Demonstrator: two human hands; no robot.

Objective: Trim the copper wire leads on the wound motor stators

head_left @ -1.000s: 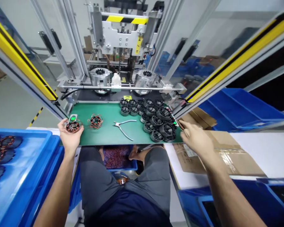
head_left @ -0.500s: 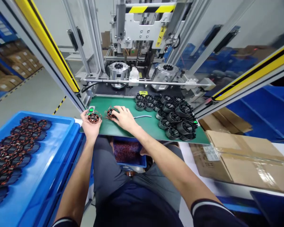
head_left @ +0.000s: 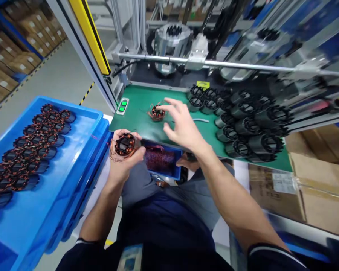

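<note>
Yellow-faced post (head_left: 90, 35) as ref: blue rack (head_left: 20, 31) with brown cartons (head_left: 35, 39) well left of it, grey floor (head_left: 63, 69) between, black-yellow floor tape (head_left: 87, 93) just below-left of its lower end.

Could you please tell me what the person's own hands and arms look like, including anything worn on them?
The left hand and right hand are both bare, with no gloves or rings visible. The forearms are uncovered, and no watch or bracelet shows. The short left sleeve and right sleeve are very dark, navy or black, each with a thin pale stripe near the cuff.
</note>
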